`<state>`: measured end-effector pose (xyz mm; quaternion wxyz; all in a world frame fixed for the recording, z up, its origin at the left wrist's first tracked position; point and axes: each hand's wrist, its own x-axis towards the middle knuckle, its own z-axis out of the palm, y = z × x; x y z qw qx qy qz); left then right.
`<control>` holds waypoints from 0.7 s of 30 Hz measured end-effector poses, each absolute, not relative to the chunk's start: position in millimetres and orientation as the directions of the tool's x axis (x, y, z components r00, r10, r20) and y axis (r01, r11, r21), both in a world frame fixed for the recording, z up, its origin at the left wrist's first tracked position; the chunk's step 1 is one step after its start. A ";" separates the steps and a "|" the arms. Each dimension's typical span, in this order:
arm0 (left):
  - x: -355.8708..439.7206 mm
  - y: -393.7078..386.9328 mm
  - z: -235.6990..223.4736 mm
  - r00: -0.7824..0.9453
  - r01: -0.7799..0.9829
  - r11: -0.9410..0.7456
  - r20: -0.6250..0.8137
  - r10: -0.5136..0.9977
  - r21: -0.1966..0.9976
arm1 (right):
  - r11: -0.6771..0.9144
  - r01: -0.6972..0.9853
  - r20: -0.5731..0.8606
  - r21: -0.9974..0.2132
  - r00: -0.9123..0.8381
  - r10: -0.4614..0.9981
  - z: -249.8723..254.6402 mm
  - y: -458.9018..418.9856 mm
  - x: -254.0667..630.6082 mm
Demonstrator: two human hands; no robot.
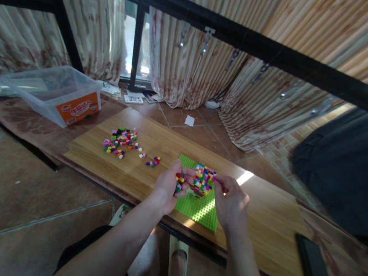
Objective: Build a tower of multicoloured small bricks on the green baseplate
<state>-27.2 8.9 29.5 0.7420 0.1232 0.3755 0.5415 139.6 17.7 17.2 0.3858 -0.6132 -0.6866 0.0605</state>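
Observation:
A block of many small coloured toy bricks (203, 180) is built up on a green studded baseplate (194, 209). My left hand (168, 186) is cupped at the block's left side, with several loose toy bricks (179, 181) lying in its palm and its fingertips close to the block. At the right upper edge of the block, my right hand (232, 203) has thumb and forefinger pinched together. Something pinkish shows at those fingertips, too small to make out clearly.
Loose bricks (123, 140) lie heaped on the wooden board (157, 129) to the left, with a few scattered nearer. A clear plastic tub (52, 90) with an orange label stands beyond them. A dark flat object (317, 273) lies at the right end. A black metal rail (221, 26) crosses above.

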 end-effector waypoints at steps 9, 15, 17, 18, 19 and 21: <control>-27.1 9.2 29.0 0.132 -0.714 0.387 -0.431 0.893 0.583 | 0.277 0.808 0.469 -0.520 -0.001 0.883 15.1 20.9 138.7; -27.6 9.8 28.2 0.129 -0.710 0.391 -0.438 0.890 0.585 | 0.219 0.788 0.444 -0.576 0.076 0.893 13.4 24.6 138.1; -27.6 9.8 28.2 0.126 -0.709 0.390 -0.438 0.890 0.587 | 0.223 0.783 0.444 -0.581 0.076 0.893 13.0 25.8 138.4; -27.6 9.8 28.2 0.125 -0.709 0.389 -0.438 0.890 0.588 | 0.231 0.784 0.450 -0.577 0.068 0.890 13.0 26.1 138.5; -27.6 9.7 28.3 0.126 -0.710 0.389 -0.438 0.890 0.587 | 0.240 0.785 0.458 -0.571 0.061 0.887 13.3 26.3 138.6; -27.7 9.5 28.4 0.126 -0.709 0.389 -0.437 0.890 0.588 | 0.248 0.785 0.470 -0.568 0.061 0.881 14.7 25.7 138.5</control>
